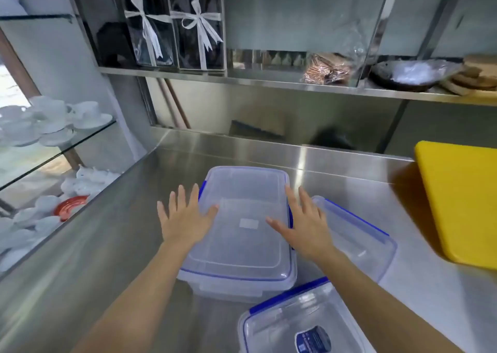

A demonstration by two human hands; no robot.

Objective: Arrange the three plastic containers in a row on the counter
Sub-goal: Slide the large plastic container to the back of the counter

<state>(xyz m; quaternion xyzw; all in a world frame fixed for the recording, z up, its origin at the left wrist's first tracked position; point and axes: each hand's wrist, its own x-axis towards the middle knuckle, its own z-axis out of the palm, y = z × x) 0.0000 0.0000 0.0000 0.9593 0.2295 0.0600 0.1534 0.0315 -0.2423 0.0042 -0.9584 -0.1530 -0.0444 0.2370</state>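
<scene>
Three clear plastic containers with blue clip lids sit on the steel counter (107, 258). The largest container (242, 248) stands in the middle. My left hand (185, 218) lies spread at its left edge, thumb on the lid. My right hand (304, 223) lies spread at its right edge, thumb on the lid as well. Neither hand is closed around it. A second container (360, 242) sits tilted behind my right hand, to the right. The third container (295, 325), with a dark label on its lid, sits at the front, partly cut off by the frame's bottom.
A yellow cutting board (460, 202) lies on the counter at the right. A glass cabinet at the left holds white cups and saucers (53, 121). A steel shelf (269, 81) above the counter carries gift boxes, wrapped snacks and a pan.
</scene>
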